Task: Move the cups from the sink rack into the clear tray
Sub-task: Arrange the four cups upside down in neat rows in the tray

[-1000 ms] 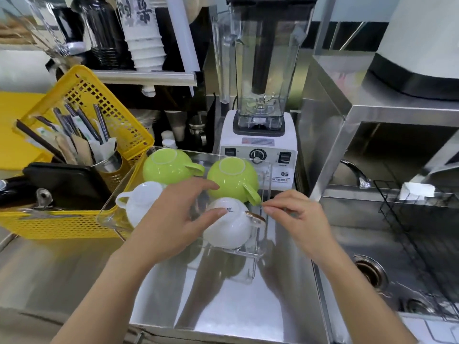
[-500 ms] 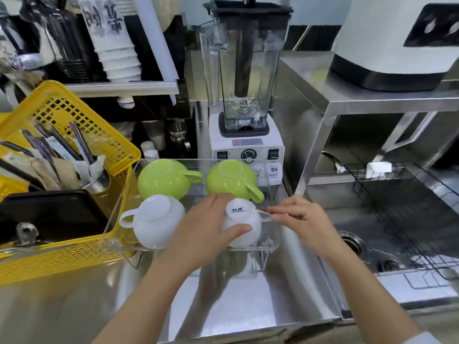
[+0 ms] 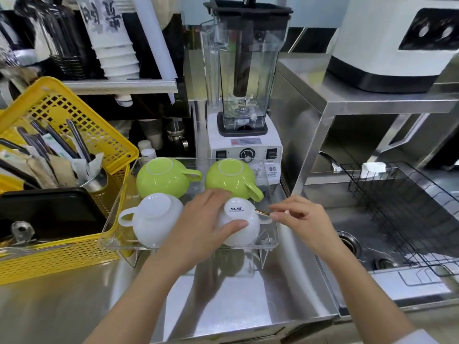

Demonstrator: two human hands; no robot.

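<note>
Clear acrylic tray [image 3: 113, 225] on the steel counter [image 3: 62, 306], raised on small legs, holding four cups, all mouth-down. Back row: two green cups, left [image 3: 161, 178] and right [image 3: 229, 178]. Front row: a plain white cup [image 3: 156, 219] on the left, and the white cup marked YAMI [image 3: 239, 224] on the right.

My left hand [image 3: 201, 229] is spread over the marked cup, thumb on its near side, fingers over the far side; a loose hold steadying it, not a tight clamp. My right hand [image 3: 301, 220] has fingertips pinched together at that cup's gold-edged handle [image 3: 263, 212], apparently turning it into line.

The black wire sink rack [image 3: 397, 207] over the sink [image 3: 347, 244] to my right shows no cups in the part I can see; its far right end runs out of view. A small white item sits at its back edge, too small to identify.

Judgement: the transfer looks essentially finished. Remaining: settle this last cup, let go, check the hidden end of the rack.
</note>
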